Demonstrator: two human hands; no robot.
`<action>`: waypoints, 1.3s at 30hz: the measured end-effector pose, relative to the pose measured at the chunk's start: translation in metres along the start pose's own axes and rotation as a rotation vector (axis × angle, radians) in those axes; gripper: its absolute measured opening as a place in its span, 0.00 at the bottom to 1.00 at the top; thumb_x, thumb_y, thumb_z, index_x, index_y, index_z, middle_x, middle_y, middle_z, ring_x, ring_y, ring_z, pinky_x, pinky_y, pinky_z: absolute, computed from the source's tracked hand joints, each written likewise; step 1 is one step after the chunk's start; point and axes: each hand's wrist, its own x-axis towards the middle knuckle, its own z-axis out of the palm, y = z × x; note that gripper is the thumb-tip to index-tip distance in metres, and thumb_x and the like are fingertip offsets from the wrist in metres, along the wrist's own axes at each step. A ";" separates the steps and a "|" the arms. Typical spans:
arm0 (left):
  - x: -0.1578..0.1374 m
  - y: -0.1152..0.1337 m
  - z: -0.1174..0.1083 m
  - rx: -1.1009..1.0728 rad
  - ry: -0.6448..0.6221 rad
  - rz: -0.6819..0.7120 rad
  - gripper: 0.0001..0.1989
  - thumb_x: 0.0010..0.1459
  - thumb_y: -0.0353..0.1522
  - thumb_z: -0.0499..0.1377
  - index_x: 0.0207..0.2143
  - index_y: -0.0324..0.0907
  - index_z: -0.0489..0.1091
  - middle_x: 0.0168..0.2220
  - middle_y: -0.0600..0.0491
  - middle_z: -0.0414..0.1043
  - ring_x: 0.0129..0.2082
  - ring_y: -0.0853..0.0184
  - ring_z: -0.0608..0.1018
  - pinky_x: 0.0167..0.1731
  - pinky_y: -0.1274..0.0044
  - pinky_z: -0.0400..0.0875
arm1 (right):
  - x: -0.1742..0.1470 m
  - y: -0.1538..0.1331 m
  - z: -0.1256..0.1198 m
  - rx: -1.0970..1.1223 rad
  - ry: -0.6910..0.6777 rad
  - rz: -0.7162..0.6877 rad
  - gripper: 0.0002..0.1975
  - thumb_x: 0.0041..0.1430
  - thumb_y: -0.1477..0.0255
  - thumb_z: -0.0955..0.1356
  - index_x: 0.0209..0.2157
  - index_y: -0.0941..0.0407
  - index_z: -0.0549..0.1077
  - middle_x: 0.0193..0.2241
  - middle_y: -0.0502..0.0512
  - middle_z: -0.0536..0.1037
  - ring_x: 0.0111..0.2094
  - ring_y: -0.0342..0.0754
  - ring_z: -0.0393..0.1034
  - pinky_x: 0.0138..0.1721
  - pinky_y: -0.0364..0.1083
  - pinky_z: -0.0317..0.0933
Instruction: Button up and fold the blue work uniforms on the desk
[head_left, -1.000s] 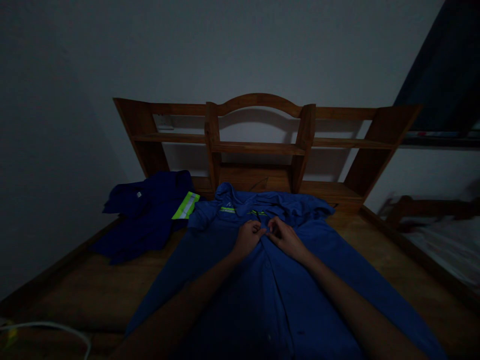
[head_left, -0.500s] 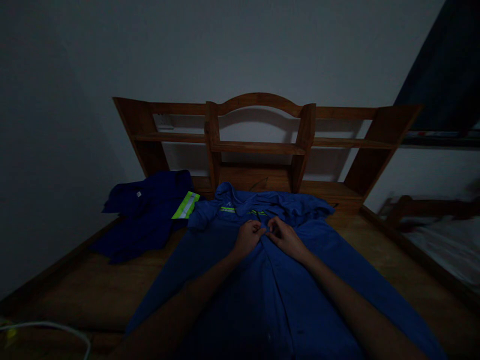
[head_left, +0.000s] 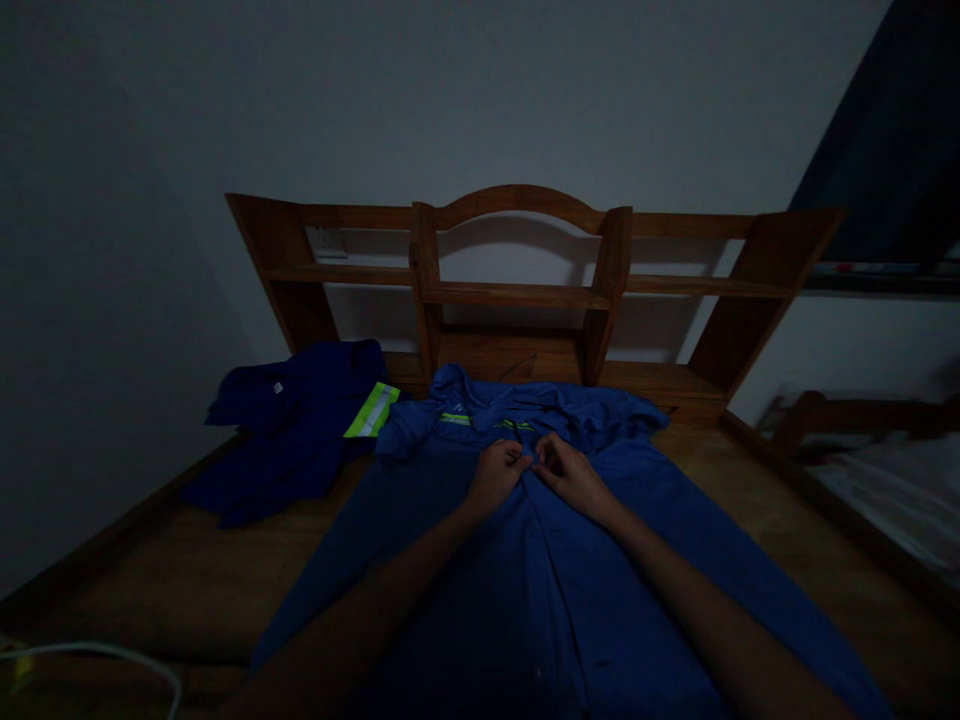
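A blue work garment (head_left: 465,560) with yellow-green stripes near its collar lies spread out before me, its front opening running down the middle. My left hand (head_left: 498,474) pinches the cloth at the upper part of that opening. Just to its right, my right hand (head_left: 568,476) grips the facing edge, fingertips curled and nearly meeting the left ones. Whether a button sits between the fingers is too dark and small to tell.
To the left lies a darker blue garment (head_left: 300,430) with a reflective band (head_left: 373,410). A wooden shelf (head_left: 517,293) stands against the wall behind. A pale cable (head_left: 97,648) crosses the lower left corner. Another wooden bed frame (head_left: 870,412) is at the right.
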 end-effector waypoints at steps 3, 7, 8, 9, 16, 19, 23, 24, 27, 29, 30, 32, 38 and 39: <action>0.000 -0.001 0.000 0.007 0.008 0.009 0.05 0.50 0.31 0.59 0.28 0.37 0.71 0.27 0.54 0.69 0.26 0.72 0.73 0.28 0.81 0.65 | 0.000 -0.001 -0.001 -0.001 0.004 -0.007 0.08 0.55 0.73 0.65 0.39 0.54 0.63 0.32 0.48 0.68 0.29 0.41 0.65 0.32 0.40 0.58; 0.000 -0.002 0.001 0.003 -0.007 0.011 0.05 0.50 0.31 0.58 0.29 0.37 0.71 0.27 0.55 0.69 0.26 0.72 0.72 0.28 0.81 0.64 | 0.000 -0.002 -0.001 -0.007 0.002 -0.009 0.08 0.56 0.73 0.65 0.39 0.54 0.63 0.32 0.48 0.68 0.28 0.40 0.64 0.32 0.40 0.58; 0.000 -0.002 0.001 0.009 -0.009 0.009 0.05 0.51 0.31 0.58 0.29 0.37 0.71 0.27 0.55 0.69 0.26 0.72 0.72 0.28 0.81 0.64 | 0.000 -0.001 -0.001 -0.008 0.002 -0.010 0.08 0.56 0.73 0.65 0.39 0.54 0.63 0.32 0.48 0.68 0.28 0.41 0.64 0.32 0.40 0.58; 0.000 -0.003 0.001 0.020 -0.011 0.008 0.05 0.51 0.31 0.58 0.29 0.37 0.71 0.27 0.55 0.69 0.26 0.72 0.72 0.28 0.81 0.64 | 0.000 -0.001 -0.001 -0.009 0.002 -0.011 0.08 0.56 0.73 0.65 0.39 0.55 0.63 0.31 0.48 0.68 0.28 0.41 0.64 0.31 0.40 0.57; 0.005 -0.013 0.005 0.223 0.005 0.074 0.04 0.52 0.30 0.57 0.26 0.38 0.67 0.28 0.54 0.67 0.29 0.70 0.70 0.32 0.79 0.63 | 0.000 0.001 0.001 -0.037 0.015 -0.028 0.05 0.58 0.72 0.63 0.37 0.55 0.64 0.31 0.48 0.69 0.29 0.41 0.65 0.31 0.40 0.57; 0.007 -0.014 0.006 0.328 0.035 0.103 0.02 0.53 0.29 0.56 0.29 0.39 0.65 0.29 0.54 0.66 0.31 0.69 0.70 0.34 0.78 0.63 | 0.001 0.000 0.000 -0.109 0.067 -0.004 0.04 0.59 0.71 0.62 0.38 0.54 0.64 0.30 0.49 0.69 0.30 0.42 0.65 0.32 0.41 0.58; 0.008 -0.015 -0.011 0.451 0.088 0.045 0.13 0.52 0.30 0.57 0.41 0.41 0.63 0.36 0.52 0.66 0.37 0.67 0.71 0.39 0.77 0.65 | 0.000 0.003 -0.027 -0.370 0.200 0.086 0.07 0.61 0.69 0.61 0.40 0.55 0.65 0.36 0.54 0.71 0.35 0.45 0.67 0.36 0.42 0.59; 0.008 -0.017 -0.021 0.504 0.101 0.030 0.14 0.53 0.30 0.57 0.43 0.42 0.62 0.39 0.50 0.66 0.39 0.67 0.71 0.40 0.77 0.65 | -0.001 0.007 -0.040 -0.455 0.221 0.132 0.08 0.61 0.68 0.60 0.40 0.55 0.65 0.38 0.55 0.71 0.37 0.46 0.67 0.36 0.43 0.59; 0.005 -0.026 -0.062 0.720 0.119 -0.017 0.15 0.55 0.32 0.55 0.46 0.42 0.61 0.47 0.47 0.61 0.42 0.65 0.71 0.40 0.76 0.65 | -0.012 0.022 -0.087 -0.682 0.197 0.359 0.12 0.60 0.65 0.61 0.41 0.57 0.67 0.41 0.61 0.71 0.38 0.50 0.69 0.36 0.45 0.58; 0.002 -0.035 -0.095 0.871 0.117 -0.074 0.17 0.56 0.36 0.54 0.48 0.42 0.60 0.49 0.46 0.59 0.43 0.63 0.71 0.39 0.75 0.66 | -0.024 0.035 -0.117 -0.753 0.136 0.521 0.15 0.59 0.63 0.62 0.42 0.58 0.69 0.40 0.66 0.72 0.37 0.53 0.69 0.34 0.47 0.58; 0.000 -0.040 -0.111 0.931 0.116 -0.111 0.19 0.56 0.39 0.53 0.49 0.41 0.59 0.49 0.45 0.58 0.44 0.61 0.71 0.39 0.74 0.66 | -0.031 0.041 -0.129 -0.761 0.114 0.572 0.16 0.57 0.61 0.63 0.40 0.58 0.70 0.38 0.67 0.73 0.36 0.55 0.70 0.33 0.48 0.58; -0.004 -0.048 -0.140 1.006 0.089 -0.178 0.23 0.55 0.45 0.54 0.48 0.40 0.60 0.50 0.44 0.58 0.45 0.58 0.70 0.39 0.72 0.67 | -0.045 0.050 -0.147 -0.747 0.079 0.628 0.18 0.54 0.57 0.65 0.33 0.59 0.73 0.31 0.67 0.74 0.33 0.56 0.71 0.31 0.48 0.58; -0.003 -0.060 -0.173 0.914 -0.164 -0.118 0.21 0.49 0.46 0.58 0.39 0.41 0.66 0.43 0.46 0.66 0.41 0.60 0.72 0.40 0.74 0.65 | -0.064 0.056 -0.153 -0.443 -0.059 0.612 0.19 0.48 0.54 0.67 0.26 0.57 0.75 0.24 0.59 0.76 0.28 0.52 0.71 0.27 0.45 0.61; -0.001 -0.059 -0.172 0.888 -0.198 -0.091 0.17 0.50 0.44 0.57 0.36 0.41 0.66 0.40 0.48 0.67 0.40 0.61 0.72 0.39 0.75 0.65 | -0.063 0.057 -0.150 -0.413 -0.063 0.572 0.16 0.48 0.57 0.68 0.27 0.57 0.75 0.25 0.58 0.77 0.29 0.51 0.71 0.29 0.44 0.62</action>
